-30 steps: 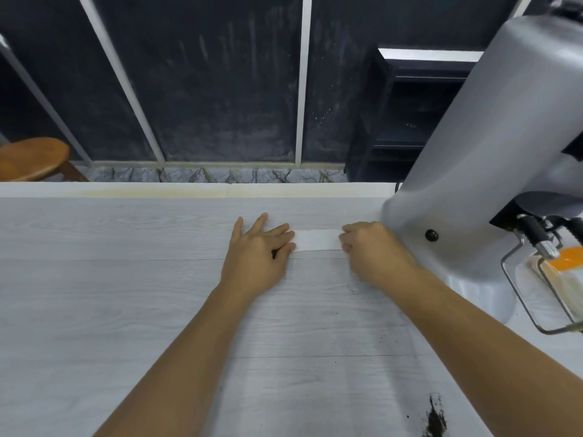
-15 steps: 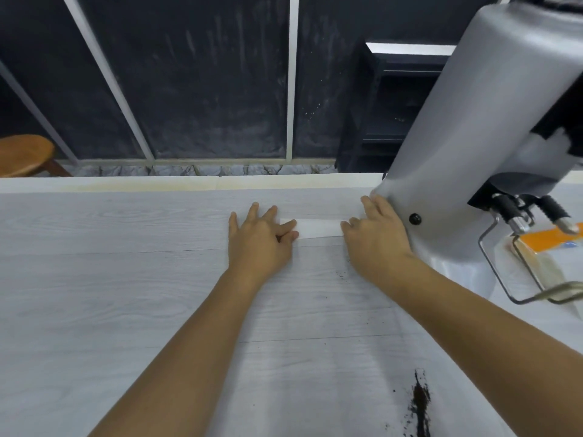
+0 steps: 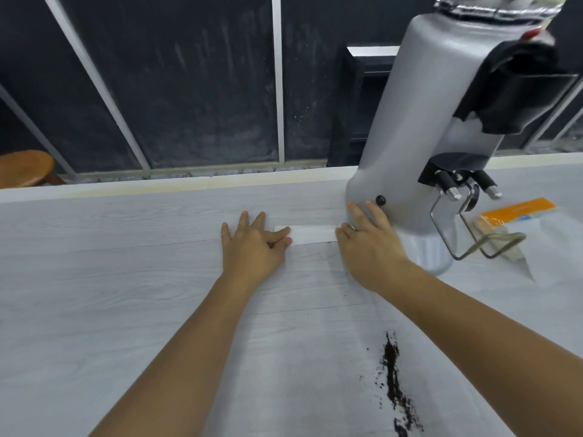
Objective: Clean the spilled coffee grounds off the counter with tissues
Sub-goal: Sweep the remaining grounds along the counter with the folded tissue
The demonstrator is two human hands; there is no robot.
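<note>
A folded white tissue point(image 3: 312, 234) lies flat on the pale wood-grain counter point(image 3: 110, 263), stretched as a narrow strip between my hands. My left hand point(image 3: 252, 244) presses its left end with spread fingers. My right hand point(image 3: 369, 244) lies flat on its right end, fingertips touching the grinder's base. A dark streak of coffee grounds point(image 3: 392, 380) sits on the counter near the front, under my right forearm, with a few specks point(image 3: 321, 256) just below the tissue.
A tall grey coffee grinder point(image 3: 422, 121) stands at the right with a wire fork point(image 3: 467, 238) sticking out. An orange tissue pack point(image 3: 517, 209) and a loose white sheet point(image 3: 542, 244) lie behind it. A wooden stool point(image 3: 23, 168) is beyond the far left edge.
My right hand has opened from a loose fist and flattened onto the tissue's right end beside the grinder. The left hand stays pressed on the other end. The camera has tilted up and back.
</note>
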